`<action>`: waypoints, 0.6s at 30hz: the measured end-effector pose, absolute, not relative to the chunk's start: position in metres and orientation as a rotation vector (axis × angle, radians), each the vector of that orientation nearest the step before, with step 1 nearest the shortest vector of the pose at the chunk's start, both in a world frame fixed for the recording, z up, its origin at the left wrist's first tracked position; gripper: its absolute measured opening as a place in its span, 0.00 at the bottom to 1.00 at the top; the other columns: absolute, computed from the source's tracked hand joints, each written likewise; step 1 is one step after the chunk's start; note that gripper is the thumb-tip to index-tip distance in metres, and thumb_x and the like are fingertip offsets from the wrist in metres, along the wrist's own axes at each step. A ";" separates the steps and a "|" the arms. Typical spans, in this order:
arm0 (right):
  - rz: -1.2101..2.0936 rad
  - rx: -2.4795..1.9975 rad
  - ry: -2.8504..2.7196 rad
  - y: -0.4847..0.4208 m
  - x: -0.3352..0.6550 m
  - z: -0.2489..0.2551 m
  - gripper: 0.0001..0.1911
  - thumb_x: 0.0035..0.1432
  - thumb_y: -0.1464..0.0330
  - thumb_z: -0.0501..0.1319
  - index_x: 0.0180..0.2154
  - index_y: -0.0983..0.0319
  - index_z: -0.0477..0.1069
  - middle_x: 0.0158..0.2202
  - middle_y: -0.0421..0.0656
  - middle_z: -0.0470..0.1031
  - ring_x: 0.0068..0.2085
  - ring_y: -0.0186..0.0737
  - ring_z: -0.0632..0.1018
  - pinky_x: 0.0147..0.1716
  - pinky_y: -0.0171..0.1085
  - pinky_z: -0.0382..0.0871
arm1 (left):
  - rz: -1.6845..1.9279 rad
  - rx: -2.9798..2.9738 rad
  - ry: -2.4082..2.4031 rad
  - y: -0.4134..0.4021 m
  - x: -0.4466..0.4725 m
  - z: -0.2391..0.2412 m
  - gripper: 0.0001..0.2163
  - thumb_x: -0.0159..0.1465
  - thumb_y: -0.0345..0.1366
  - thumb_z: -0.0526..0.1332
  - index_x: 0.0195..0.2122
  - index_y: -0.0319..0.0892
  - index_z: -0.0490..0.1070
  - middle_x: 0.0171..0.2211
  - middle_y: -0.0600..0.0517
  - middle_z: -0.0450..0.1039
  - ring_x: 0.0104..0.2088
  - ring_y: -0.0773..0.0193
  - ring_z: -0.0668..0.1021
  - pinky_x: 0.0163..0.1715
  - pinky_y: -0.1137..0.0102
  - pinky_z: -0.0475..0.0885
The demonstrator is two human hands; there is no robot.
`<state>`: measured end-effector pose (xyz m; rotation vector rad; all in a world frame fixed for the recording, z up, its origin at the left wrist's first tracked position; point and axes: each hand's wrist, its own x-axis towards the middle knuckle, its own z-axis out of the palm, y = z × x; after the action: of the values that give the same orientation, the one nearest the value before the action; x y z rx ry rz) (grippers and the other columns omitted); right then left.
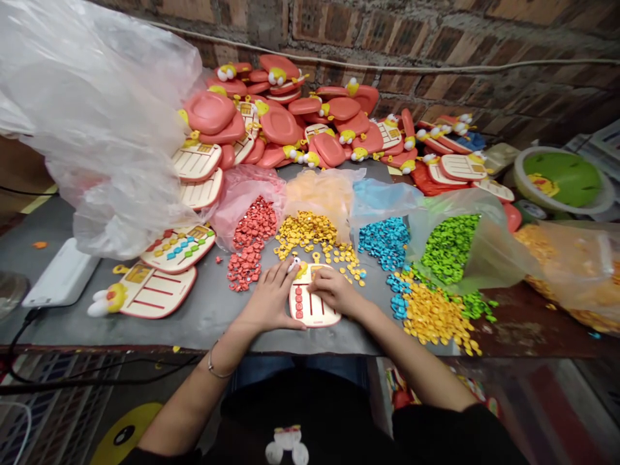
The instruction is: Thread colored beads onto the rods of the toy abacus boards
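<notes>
A cream toy board [317,314] with a red rim and slots lies flat on the table in front of me. Its left slot holds a column of red beads [299,303]; its other slots show bare. My left hand [271,294] holds the board's left side, fingers along the upper edge and thumb at the bottom. Over the upper middle of the board, my right hand [334,290] has its fingers curled in a pinch; what is between the fingertips is hidden. Just behind the board, loose yellow beads [349,258] spill from a bag.
Open bags of red [256,223], yellow [307,227], blue [385,236] and green beads [450,242] line the back. Yellow pieces [433,313] are heaped at right. A finished-looking board [181,248] overlaps another board [157,290] at left, near a white power bank [62,274]. Red-backed boards [278,123] pile behind.
</notes>
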<state>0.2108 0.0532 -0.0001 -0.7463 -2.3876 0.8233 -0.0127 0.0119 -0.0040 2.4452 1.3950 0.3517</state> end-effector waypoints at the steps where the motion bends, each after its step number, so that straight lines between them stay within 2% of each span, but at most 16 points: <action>1: 0.952 -0.638 -2.444 0.054 0.212 0.006 0.11 0.64 0.66 0.58 0.31 0.59 0.76 0.29 0.43 0.73 0.34 0.39 0.74 0.39 0.39 0.69 | 0.355 2.444 1.398 0.012 -0.013 -0.004 0.61 0.42 0.70 0.64 0.69 0.40 0.42 0.69 0.37 0.44 0.65 0.40 0.54 0.62 0.51 0.49; 4: 1.241 -0.469 -2.439 0.063 0.225 0.019 0.08 0.63 0.64 0.61 0.33 0.59 0.76 0.32 0.41 0.76 0.36 0.38 0.76 0.41 0.38 0.69 | 0.363 2.452 1.394 0.012 -0.013 -0.005 0.60 0.42 0.68 0.65 0.69 0.38 0.43 0.69 0.36 0.43 0.65 0.39 0.54 0.62 0.51 0.51; 6: 1.100 -0.683 -2.298 0.077 0.232 0.019 0.08 0.64 0.65 0.59 0.36 0.60 0.76 0.36 0.44 0.77 0.39 0.39 0.76 0.42 0.39 0.70 | 0.364 2.454 1.393 0.012 -0.013 -0.005 0.60 0.42 0.68 0.65 0.69 0.38 0.43 0.69 0.36 0.43 0.65 0.39 0.54 0.62 0.51 0.51; 8: 0.780 -0.932 -2.227 0.096 0.235 0.013 0.08 0.64 0.69 0.57 0.38 0.61 0.76 0.39 0.46 0.76 0.42 0.42 0.75 0.44 0.41 0.69 | 0.361 2.454 1.393 0.013 -0.012 -0.003 0.60 0.42 0.68 0.65 0.69 0.38 0.43 0.68 0.35 0.44 0.65 0.39 0.54 0.62 0.50 0.51; 10: 0.504 -1.057 -2.321 0.114 0.233 0.005 0.08 0.62 0.73 0.58 0.37 0.61 0.76 0.39 0.47 0.75 0.42 0.43 0.74 0.44 0.42 0.68 | 0.356 2.455 1.397 0.012 -0.012 -0.002 0.60 0.43 0.69 0.65 0.69 0.37 0.43 0.68 0.35 0.45 0.65 0.39 0.54 0.61 0.50 0.51; 12: 0.361 -1.078 -2.455 0.126 0.231 -0.001 0.08 0.61 0.75 0.59 0.35 0.60 0.76 0.38 0.46 0.75 0.41 0.43 0.73 0.43 0.41 0.68 | 0.359 2.455 1.400 0.012 -0.012 -0.002 0.60 0.43 0.69 0.64 0.69 0.37 0.43 0.68 0.35 0.44 0.65 0.40 0.54 0.61 0.50 0.51; 15: 0.352 -1.069 -2.452 0.126 0.233 0.000 0.09 0.61 0.75 0.57 0.34 0.60 0.75 0.36 0.46 0.74 0.39 0.41 0.73 0.40 0.39 0.68 | 0.380 2.454 1.394 0.012 -0.013 -0.004 0.60 0.43 0.69 0.64 0.69 0.39 0.42 0.69 0.36 0.43 0.65 0.40 0.54 0.61 0.51 0.51; 18: 0.568 -1.058 -2.251 0.113 0.243 0.003 0.08 0.62 0.73 0.57 0.35 0.61 0.74 0.36 0.45 0.75 0.38 0.41 0.75 0.39 0.38 0.69 | 0.389 2.452 1.381 0.013 -0.013 -0.006 0.59 0.44 0.69 0.63 0.69 0.40 0.41 0.69 0.36 0.42 0.66 0.40 0.53 0.61 0.51 0.51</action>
<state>0.2426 0.1133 0.0030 -1.0575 -2.2512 0.5683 -0.0134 0.0125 -0.0059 2.4522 1.3809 0.3893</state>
